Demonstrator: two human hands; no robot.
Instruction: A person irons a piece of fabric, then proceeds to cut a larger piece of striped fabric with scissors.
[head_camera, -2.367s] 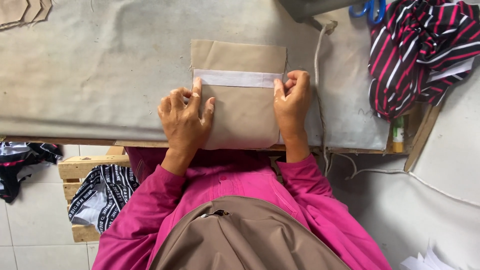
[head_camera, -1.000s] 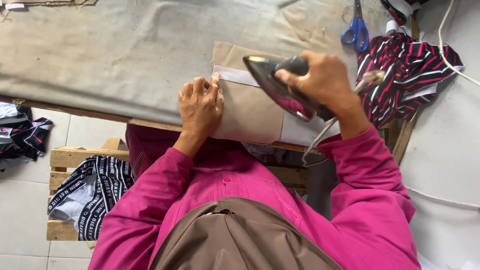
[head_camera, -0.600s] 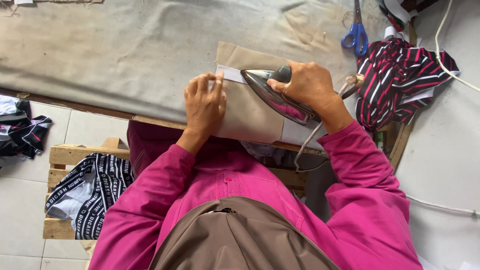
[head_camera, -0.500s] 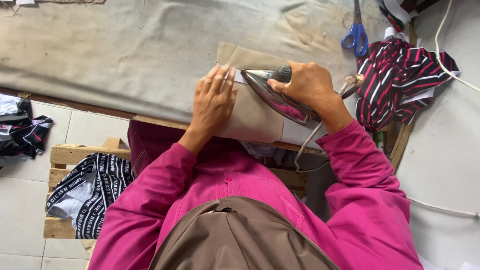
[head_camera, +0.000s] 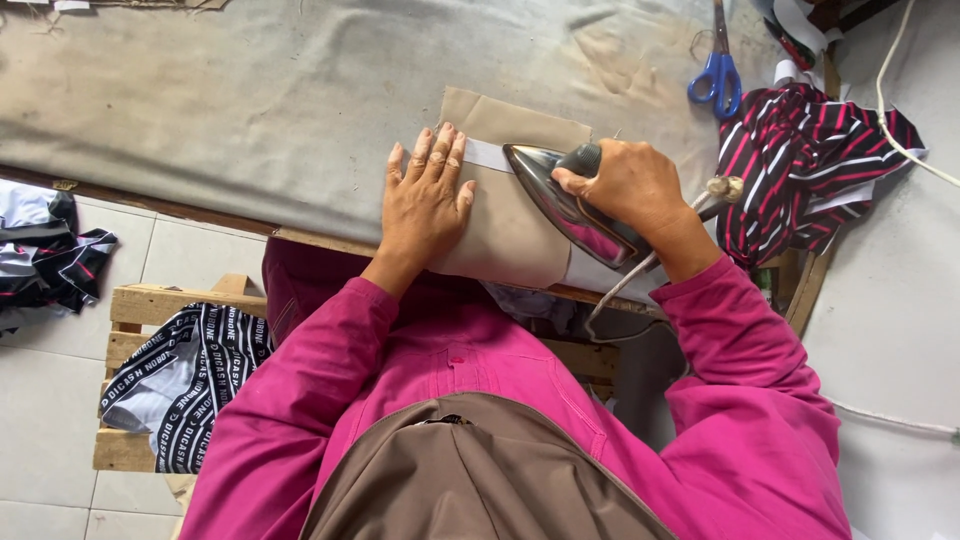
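Tan fabric piece (head_camera: 510, 235) under flat, spread left hand (head_camera: 425, 200); right hand (head_camera: 625, 185) clenched around iron (head_camera: 570, 205).

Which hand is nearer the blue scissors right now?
Right. The right hand grips the iron, just below-left of the blue scissors; the left hand lies flat on the tan fabric, farther left.

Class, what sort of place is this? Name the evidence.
Probably a small sewing workshop: the right hand holds an iron on tan fabric over a padded table, with blue-handled scissors nearby.
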